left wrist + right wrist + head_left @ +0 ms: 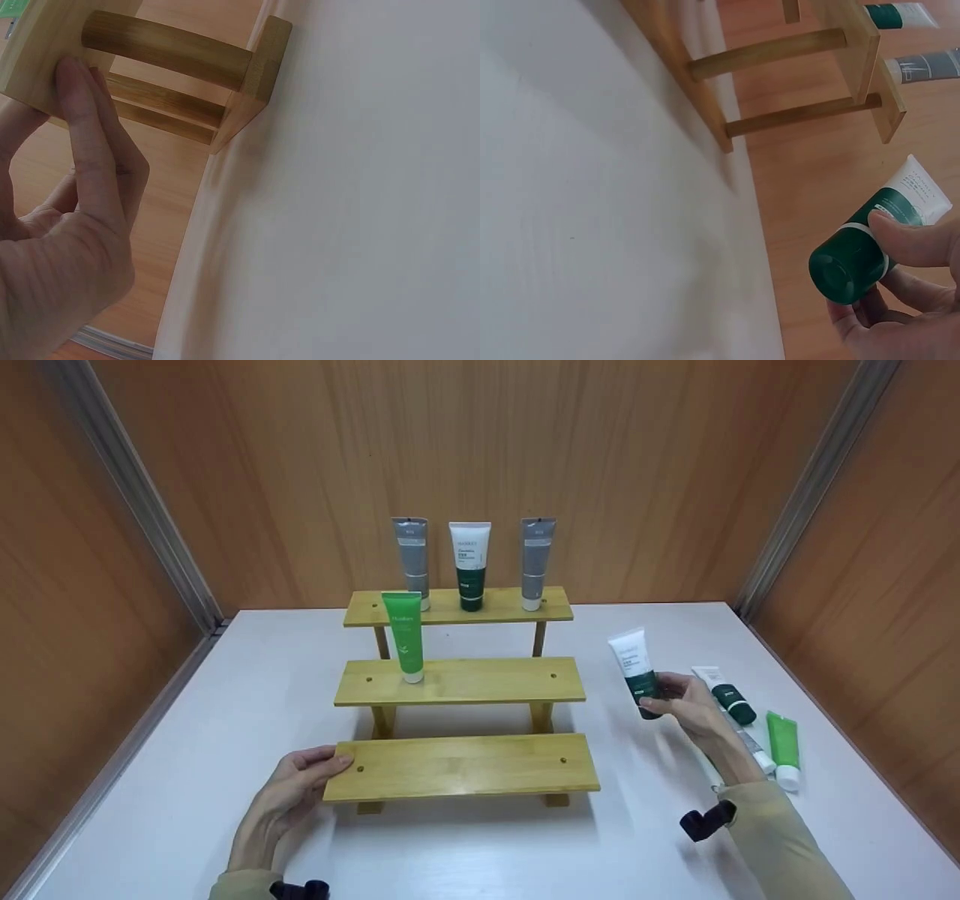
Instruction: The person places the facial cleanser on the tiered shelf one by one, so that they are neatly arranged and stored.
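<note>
A three-step wooden display stand point(457, 765) stands on the white table. At the left end of its lowest step, my left hand point(296, 784) pinches the board between thumb and fingers. My right hand point(694, 712) holds a white and dark green squeeze tube point(635, 671) above the table, right of the stand, with its green cap down. On the top step stand a grey tube point(412, 559), a white and green tube point(471, 562) and another grey tube point(534, 562). A bright green tube point(406, 634) is upright at the left of the middle step point(480, 682).
Right of my right hand lie a white and dark green tube point(735, 703), a bright green tube point(784, 742) and a grey tube point(754, 750) partly hidden by the hand. Wooden panels point(480, 457) enclose the table point(187, 735) at the back and sides.
</note>
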Demonstrator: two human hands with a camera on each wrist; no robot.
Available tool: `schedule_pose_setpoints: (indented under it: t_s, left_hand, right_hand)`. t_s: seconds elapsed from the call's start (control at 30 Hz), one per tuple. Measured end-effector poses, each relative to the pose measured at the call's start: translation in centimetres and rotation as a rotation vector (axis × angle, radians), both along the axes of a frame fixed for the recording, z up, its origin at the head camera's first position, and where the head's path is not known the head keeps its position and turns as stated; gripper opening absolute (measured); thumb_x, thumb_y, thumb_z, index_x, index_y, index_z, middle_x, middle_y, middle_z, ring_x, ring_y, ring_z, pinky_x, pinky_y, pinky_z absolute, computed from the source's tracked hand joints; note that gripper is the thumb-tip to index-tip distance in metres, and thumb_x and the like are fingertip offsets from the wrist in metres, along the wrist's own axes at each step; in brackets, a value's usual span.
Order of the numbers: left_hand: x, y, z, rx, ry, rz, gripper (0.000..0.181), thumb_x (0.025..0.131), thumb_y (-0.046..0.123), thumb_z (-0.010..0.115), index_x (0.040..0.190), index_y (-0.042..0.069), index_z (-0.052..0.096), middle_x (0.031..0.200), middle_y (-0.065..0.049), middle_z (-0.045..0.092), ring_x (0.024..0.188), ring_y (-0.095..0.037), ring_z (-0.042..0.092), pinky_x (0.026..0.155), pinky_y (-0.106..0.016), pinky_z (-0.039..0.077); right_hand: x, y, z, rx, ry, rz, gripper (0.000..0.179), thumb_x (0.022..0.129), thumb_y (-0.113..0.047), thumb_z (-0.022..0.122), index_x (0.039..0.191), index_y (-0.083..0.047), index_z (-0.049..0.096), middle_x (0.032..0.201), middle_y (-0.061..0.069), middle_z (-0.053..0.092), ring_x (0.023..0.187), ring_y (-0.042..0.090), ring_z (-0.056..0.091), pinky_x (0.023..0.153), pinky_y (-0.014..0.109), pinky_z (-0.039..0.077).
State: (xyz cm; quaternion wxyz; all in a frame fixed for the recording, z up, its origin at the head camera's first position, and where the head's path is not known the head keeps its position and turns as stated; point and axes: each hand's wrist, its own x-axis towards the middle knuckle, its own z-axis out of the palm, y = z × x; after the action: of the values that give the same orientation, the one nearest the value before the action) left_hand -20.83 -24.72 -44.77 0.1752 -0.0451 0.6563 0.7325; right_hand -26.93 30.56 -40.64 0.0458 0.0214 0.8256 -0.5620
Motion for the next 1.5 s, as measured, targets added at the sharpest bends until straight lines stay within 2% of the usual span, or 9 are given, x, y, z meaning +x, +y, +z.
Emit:
schedule_pose_setpoints:
  t_s: [0.27, 0.43, 0.53, 0.67, 0.8, 0.97, 1.1, 1.33, 1.5]
  left_hand:
    - [0.1, -0.1, -0.1, -0.016, 0.025, -0.023, 0.055, 0.097, 0.017, 0.067, 0.141, -0.01, 0.046, 0.106, 0.002, 0.074, 0.098, -0.008, 0.073, 0.089, -0.019, 0.06]
    - [0.1, 0.0, -0.1, -0.029, 0.023, -0.01, 0.053, 0.097, 0.018, 0.068, 0.138, -0.01, 0.048, 0.105, 0.002, 0.073, 0.098, -0.008, 0.072, 0.089, -0.019, 0.06]
    - [0.0, 0.0, -0.1, -0.039, 0.012, 0.002, 0.053, 0.097, 0.019, 0.068, 0.138, -0.008, 0.049, 0.105, 0.003, 0.073, 0.097, -0.008, 0.072, 0.089, -0.019, 0.06]
    - [0.0, 0.0, 0.0, -0.033, 0.008, 0.006, 0.05, 0.096, 0.019, 0.069, 0.135, -0.007, 0.052, 0.105, 0.003, 0.073, 0.097, -0.008, 0.072, 0.089, -0.019, 0.06]
    - [0.1, 0.0, 0.1, -0.015, 0.011, 0.004, 0.045, 0.096, 0.017, 0.069, 0.132, -0.005, 0.055, 0.104, 0.002, 0.073, 0.097, -0.009, 0.073, 0.089, -0.019, 0.06]
    - [0.1, 0.0, 0.1, -0.02, 0.006, 0.007, 0.048, 0.095, 0.018, 0.071, 0.134, -0.005, 0.054, 0.105, 0.002, 0.074, 0.098, -0.009, 0.073, 0.089, -0.02, 0.061]
    - [0.1, 0.0, 0.1, -0.017, 0.01, 0.004, 0.051, 0.095, 0.018, 0.071, 0.135, -0.007, 0.052, 0.106, 0.002, 0.074, 0.099, -0.009, 0.073, 0.091, -0.02, 0.06]
    - [0.1, 0.1, 0.0, -0.021, 0.039, -0.023, 0.067, 0.097, 0.016, 0.068, 0.145, -0.016, 0.034, 0.109, 0.0, 0.072, 0.101, -0.01, 0.073, 0.092, -0.02, 0.06]
    - [0.0, 0.0, 0.0, -0.016, 0.027, -0.017, 0.063, 0.096, 0.017, 0.069, 0.143, -0.013, 0.04, 0.107, 0.001, 0.073, 0.099, -0.01, 0.073, 0.09, -0.02, 0.06]
  right_hand:
    - [0.5, -0.9, 1.4, -0.058, 0.03, 0.036, 0.067, 0.092, -0.006, 0.07, 0.149, 0.008, 0.038, 0.133, 0.015, 0.057, 0.111, 0.017, 0.054, 0.12, 0.046, 0.037]
    - [0.7, -1.4, 2.4, -0.055, 0.056, 0.059, 0.067, 0.093, -0.007, 0.07, 0.15, 0.007, 0.037, 0.131, 0.011, 0.059, 0.11, 0.014, 0.055, 0.109, 0.029, 0.042]
    - [0.7, -1.9, 2.9, -0.075, 0.048, 0.057, 0.067, 0.093, -0.006, 0.07, 0.15, 0.007, 0.037, 0.134, 0.014, 0.058, 0.112, 0.015, 0.055, 0.116, 0.037, 0.042]
    - [0.7, -2.6, 3.7, -0.105, 0.029, 0.049, 0.068, 0.092, -0.005, 0.069, 0.15, 0.007, 0.036, 0.14, 0.021, 0.052, 0.118, 0.023, 0.052, 0.126, 0.053, 0.029]
    - [0.6, -3.3, 4.4, -0.122, 0.028, 0.055, 0.068, 0.091, -0.005, 0.071, 0.149, 0.007, 0.036, 0.14, 0.02, 0.051, 0.124, 0.027, 0.049, 0.128, 0.054, 0.025]
    - [0.5, -4.3, 5.2, -0.134, 0.06, 0.075, 0.063, 0.09, -0.006, 0.072, 0.145, 0.005, 0.043, 0.129, 0.009, 0.058, 0.121, 0.025, 0.05, 0.127, 0.052, 0.027]
    - [0.4, -5.3, 5.6, -0.142, 0.089, 0.099, 0.063, 0.089, -0.006, 0.073, 0.144, 0.005, 0.046, 0.125, 0.006, 0.061, 0.118, 0.023, 0.053, 0.124, 0.05, 0.031]
    - [0.0, -7.2, 6.1, -0.163, 0.117, 0.149, 0.063, 0.087, -0.004, 0.074, 0.144, 0.004, 0.048, 0.13, 0.013, 0.059, 0.119, 0.024, 0.055, 0.117, 0.045, 0.039]
    - [-0.2, -8.8, 6.5, -0.177, 0.136, 0.176, 0.062, 0.086, -0.005, 0.076, 0.142, 0.003, 0.051, 0.132, 0.014, 0.06, 0.121, 0.024, 0.054, 0.117, 0.046, 0.039]
